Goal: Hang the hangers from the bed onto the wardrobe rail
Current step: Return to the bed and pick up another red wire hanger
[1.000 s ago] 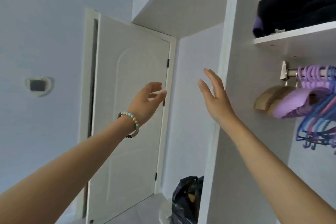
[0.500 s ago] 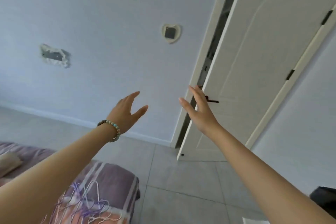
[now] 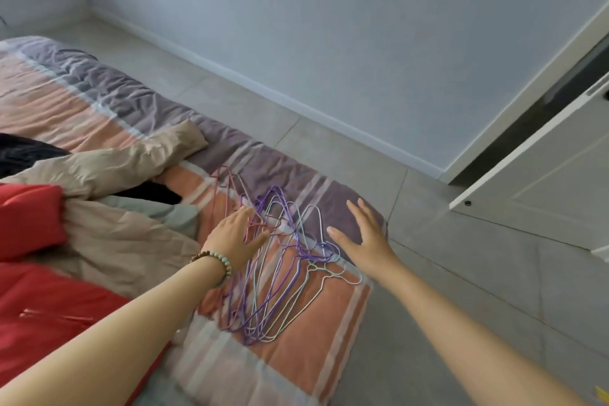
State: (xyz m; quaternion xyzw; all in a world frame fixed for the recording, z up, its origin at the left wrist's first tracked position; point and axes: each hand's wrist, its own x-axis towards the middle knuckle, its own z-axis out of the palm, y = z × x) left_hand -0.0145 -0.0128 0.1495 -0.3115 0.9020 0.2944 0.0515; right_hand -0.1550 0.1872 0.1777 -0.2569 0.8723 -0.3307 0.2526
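From the head view, the wire hangers [image 3: 280, 260] lie fanned on the bed [image 3: 316, 339] between two spread, empty grips, their long axes running toward the person, the left hand [image 3: 235, 237] already over their edge and nearer than the right hand [image 3: 365, 241] alongside.

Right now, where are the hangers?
In the head view, the hangers lie piled on the striped bed near its corner, between the left hand and right hand.
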